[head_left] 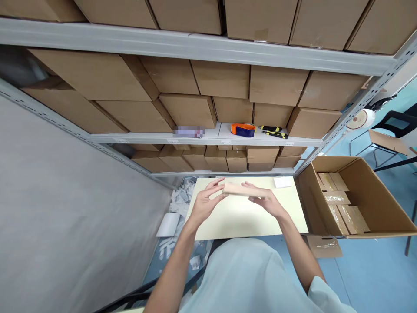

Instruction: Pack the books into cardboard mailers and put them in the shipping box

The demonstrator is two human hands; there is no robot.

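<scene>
Above the cream tabletop (228, 221), a thin, flat light-brown cardboard box (239, 190) is held level between both hands, its narrow edge facing me. My left hand (206, 203) is closed on its left end, with the thumb below and fingers above. My right hand (267, 201) grips the right end in a similar way, slightly blurred. Part of the box's right end is hidden by the fingers. Behind the right hand, a small stack of white paper or labels (282, 182) lies at the table's far edge.
A metal shelf (208, 140) packed with cardboard boxes rises behind the table; an orange-and-blue tape roll (243, 130) and yellow-black utility knives (273, 132) lie on it. At right stands a large open carton (384, 195) holding several taped boxes. Crumpled paper (182, 200) covers the floor at left.
</scene>
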